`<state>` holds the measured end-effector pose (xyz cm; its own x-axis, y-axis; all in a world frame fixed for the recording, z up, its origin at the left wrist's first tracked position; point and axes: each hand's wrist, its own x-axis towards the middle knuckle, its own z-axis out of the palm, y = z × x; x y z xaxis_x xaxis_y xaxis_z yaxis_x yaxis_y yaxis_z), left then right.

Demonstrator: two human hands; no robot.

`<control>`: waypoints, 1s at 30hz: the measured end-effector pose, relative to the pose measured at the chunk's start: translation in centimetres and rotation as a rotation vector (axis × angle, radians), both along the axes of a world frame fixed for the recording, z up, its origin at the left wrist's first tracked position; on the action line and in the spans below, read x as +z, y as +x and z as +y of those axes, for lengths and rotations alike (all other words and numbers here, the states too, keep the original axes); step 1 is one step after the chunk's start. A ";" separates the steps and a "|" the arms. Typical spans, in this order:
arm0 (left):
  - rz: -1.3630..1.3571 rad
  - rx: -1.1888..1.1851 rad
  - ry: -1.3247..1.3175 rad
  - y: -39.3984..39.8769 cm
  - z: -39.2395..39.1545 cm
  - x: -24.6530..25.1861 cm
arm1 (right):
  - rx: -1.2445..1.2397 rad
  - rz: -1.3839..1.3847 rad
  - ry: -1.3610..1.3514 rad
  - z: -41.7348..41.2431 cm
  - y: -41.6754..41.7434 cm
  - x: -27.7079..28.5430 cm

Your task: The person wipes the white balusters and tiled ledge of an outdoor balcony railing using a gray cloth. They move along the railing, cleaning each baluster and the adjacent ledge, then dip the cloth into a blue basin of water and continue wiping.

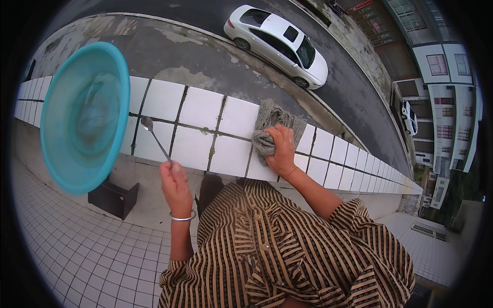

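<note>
My left hand [176, 188] grips the handle of a metal spoon [157, 139], its bowl pointing up and left over the white tiles. In my right hand [282, 151] is a bunched grey cloth [265, 142], pressed on the white-tiled top of a parapet wall [231, 154]. Part of the cloth spreads towards the wall's outer edge. A turquoise plastic basin [122, 77] stands on the wall top to the left of the spoon, with what looks like murky water inside. Dark joints run between the tiles.
Beyond the wall's outer edge is a drop to a street with a white car [285, 42]. A dark box-like object [113, 198] stands below the basin, on the inner side, by the tiled floor [104, 246]. Buildings rise at the right.
</note>
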<state>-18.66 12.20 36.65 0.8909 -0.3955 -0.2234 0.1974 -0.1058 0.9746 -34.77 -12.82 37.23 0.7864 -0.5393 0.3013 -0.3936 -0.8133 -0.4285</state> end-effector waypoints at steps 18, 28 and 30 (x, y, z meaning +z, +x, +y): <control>-0.058 -0.002 -0.044 0.0 0.5 -0.3 | -0.058 -0.114 0.020 -3.6 2.8 -0.1; -0.048 -0.074 -0.103 0.9 -0.6 -0.6 | -0.164 -0.114 0.014 -5.5 4.8 0.1; -0.073 -0.073 -0.124 1.2 -0.6 -0.5 | -0.109 -0.086 -0.002 -3.9 3.3 0.3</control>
